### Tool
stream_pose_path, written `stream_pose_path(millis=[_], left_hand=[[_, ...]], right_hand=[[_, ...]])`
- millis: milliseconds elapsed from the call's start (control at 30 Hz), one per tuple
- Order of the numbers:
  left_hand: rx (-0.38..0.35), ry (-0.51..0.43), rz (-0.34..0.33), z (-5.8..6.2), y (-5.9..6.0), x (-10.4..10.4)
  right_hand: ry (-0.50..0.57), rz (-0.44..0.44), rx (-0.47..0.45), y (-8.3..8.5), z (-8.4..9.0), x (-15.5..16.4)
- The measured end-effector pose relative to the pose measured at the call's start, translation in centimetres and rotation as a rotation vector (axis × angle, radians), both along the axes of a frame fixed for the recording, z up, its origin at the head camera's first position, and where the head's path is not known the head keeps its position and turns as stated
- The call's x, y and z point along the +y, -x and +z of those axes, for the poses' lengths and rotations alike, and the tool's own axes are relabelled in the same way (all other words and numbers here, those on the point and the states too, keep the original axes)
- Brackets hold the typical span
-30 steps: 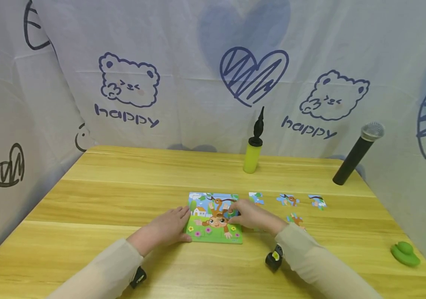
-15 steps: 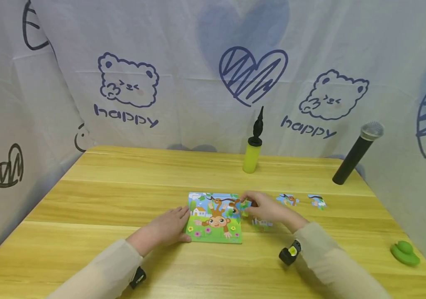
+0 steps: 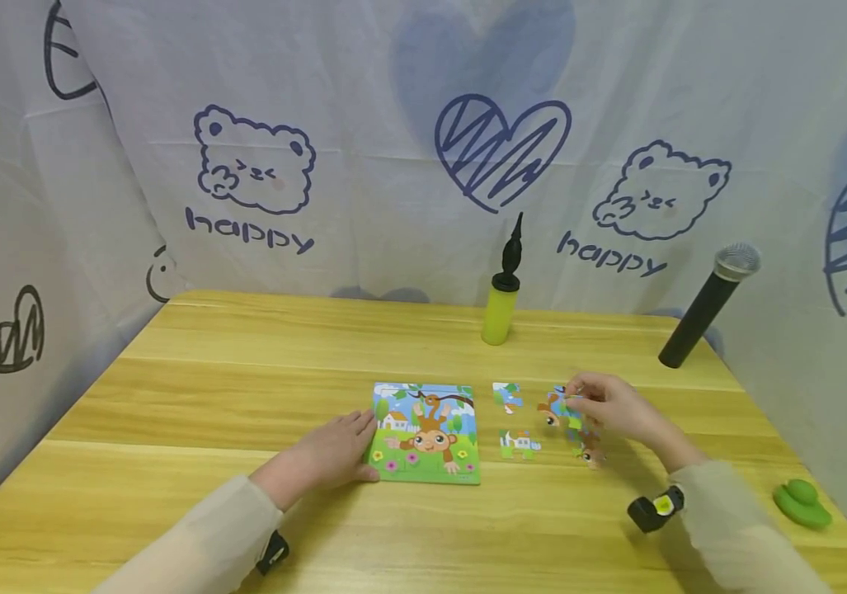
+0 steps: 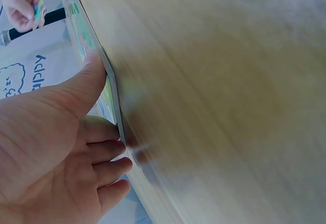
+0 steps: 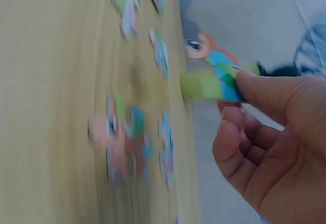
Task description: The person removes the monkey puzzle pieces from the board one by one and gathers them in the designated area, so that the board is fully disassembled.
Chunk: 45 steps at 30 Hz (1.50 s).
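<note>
Right hand (image 3: 616, 410) is pinching a loose puzzle piece (image 3: 558, 409) above the counter (image 3: 245, 371), right of the puzzle board (image 3: 425, 432). Left hand (image 3: 330, 452), fingers flat, is bracing the board's edge. Risk: piece slipping (thin fingertip pinch) onto scattered pieces (image 3: 519, 444), nudging them.

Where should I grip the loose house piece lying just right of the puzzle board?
The house piece lies flat on the table, apart from the puzzle board and the other loose pieces. Probably best to come straight down from above and pinch its two opposite edges with fingertips; being thin and flat, it may first need sliding or tipping up.
</note>
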<state>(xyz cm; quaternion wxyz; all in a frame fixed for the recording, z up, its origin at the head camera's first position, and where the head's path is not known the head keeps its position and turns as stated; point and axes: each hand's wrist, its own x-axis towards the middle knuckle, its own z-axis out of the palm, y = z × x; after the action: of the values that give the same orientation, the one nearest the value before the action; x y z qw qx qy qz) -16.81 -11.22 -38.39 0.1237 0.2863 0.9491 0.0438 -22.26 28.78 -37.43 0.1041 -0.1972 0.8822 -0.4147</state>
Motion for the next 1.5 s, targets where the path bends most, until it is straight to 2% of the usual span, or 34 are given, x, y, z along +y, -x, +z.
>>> stream_pose_path(millis=[100,200,300,400,667,933,1300,1500], left_hand=[[-0.008,-0.008,0.004,0.0,0.0,0.0],[-0.009,-0.012,0.007,-0.1,0.1,-0.1],[-0.006,-0.012,0.006,-0.2,0.1,-0.1],[-0.007,-0.014,0.006,-0.3,0.1,-0.1],[-0.005,-0.017,0.008,-0.2,0.0,-0.1],[-0.01,-0.021,0.008,0.0,-0.1,-0.2],[-0.019,-0.019,0.015,0.2,-0.2,-0.1],[-0.025,-0.024,0.021,0.3,-0.2,0.0]], right_hand=[[0.018,-0.017,-0.043,-0.1,-0.1,2.4],[0.02,-0.052,-0.123,-0.5,0.1,4.4],[0.004,-0.078,-0.191,-0.9,0.2,6.1],[-0.025,-0.075,-0.218,-1.2,0.0,7.2],[-0.181,-0.074,-0.143,-1.4,-0.6,9.0],[-0.253,-0.133,-0.128,-1.1,-0.6,9.3],[-0.283,-0.178,-0.154,-0.6,-0.6,9.6],[-0.234,-0.172,-0.125,-0.6,-0.1,9.2]])
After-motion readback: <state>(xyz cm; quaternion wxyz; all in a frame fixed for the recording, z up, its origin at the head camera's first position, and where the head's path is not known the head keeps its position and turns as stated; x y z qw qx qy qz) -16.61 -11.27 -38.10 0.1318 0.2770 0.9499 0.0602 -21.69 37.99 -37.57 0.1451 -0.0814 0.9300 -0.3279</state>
